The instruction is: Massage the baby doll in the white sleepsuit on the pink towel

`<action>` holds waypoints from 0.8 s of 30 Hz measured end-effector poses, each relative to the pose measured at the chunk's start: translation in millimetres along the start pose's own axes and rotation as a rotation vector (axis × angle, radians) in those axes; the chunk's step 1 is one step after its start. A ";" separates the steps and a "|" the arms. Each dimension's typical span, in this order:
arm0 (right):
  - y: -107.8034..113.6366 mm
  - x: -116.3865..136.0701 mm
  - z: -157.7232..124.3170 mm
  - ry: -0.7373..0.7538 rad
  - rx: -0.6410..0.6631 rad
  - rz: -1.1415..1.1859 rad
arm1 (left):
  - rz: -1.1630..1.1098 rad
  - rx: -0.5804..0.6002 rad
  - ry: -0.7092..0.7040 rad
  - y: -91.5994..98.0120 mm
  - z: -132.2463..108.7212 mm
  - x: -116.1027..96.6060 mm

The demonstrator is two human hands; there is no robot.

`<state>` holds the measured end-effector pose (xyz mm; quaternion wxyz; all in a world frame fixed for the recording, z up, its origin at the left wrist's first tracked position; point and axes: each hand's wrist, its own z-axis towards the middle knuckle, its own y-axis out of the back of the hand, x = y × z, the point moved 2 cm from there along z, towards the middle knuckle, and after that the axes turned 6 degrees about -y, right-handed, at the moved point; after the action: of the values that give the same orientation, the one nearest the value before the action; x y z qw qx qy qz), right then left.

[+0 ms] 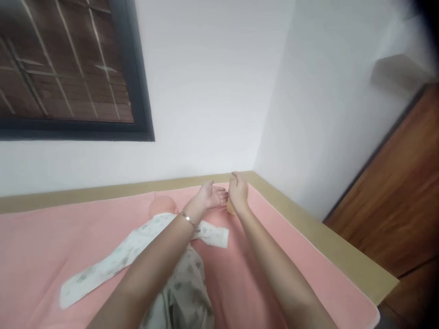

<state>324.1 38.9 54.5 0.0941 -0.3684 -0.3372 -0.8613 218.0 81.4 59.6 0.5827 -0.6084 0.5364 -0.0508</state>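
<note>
My left hand (216, 195) reaches out with the palm turned up and the fingers stretched, holding nothing. Right beside it, my right hand (238, 191) is curled with its thumb up around a small yellowish bottle (231, 209). Most of the bottle is hidden behind that hand, so its shape is hard to make out. Below my left wrist lies a bald baby doll (163, 205) in a white printed garment (128, 246), its sleeves spread to both sides. My left forearm covers part of the doll's body.
A pink mat (37, 246) lies under the doll, on a surface with a tan border (291, 205). White walls (212, 91) meet in the corner behind. A dark-framed window (144, 91) is at upper left, and brown wooden panelling (394, 205) stands at right.
</note>
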 end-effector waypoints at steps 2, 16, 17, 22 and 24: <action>-4.7 19.7 -53.8 0.156 0.063 0.090 | 0.067 0.122 -0.157 10.3 -48.3 -14.5; -21.1 155.5 -168.5 0.677 0.410 0.218 | 0.258 0.101 -0.629 69.9 -228.0 10.4; -22.3 157.5 -175.0 0.697 0.405 0.211 | 0.267 0.107 -0.615 73.2 -233.4 3.7; -4.8 183.1 -214.5 1.001 0.530 0.134 | 0.277 0.059 -0.864 84.9 -234.0 -8.5; 0.1 190.5 -203.5 1.048 0.536 0.122 | 0.320 0.084 -1.029 86.0 -228.1 0.5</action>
<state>72.4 -77.0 85.5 0.3872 0.1243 -0.4299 -0.8061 10.5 -46.4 65.6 0.7945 -0.4416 0.2651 0.3215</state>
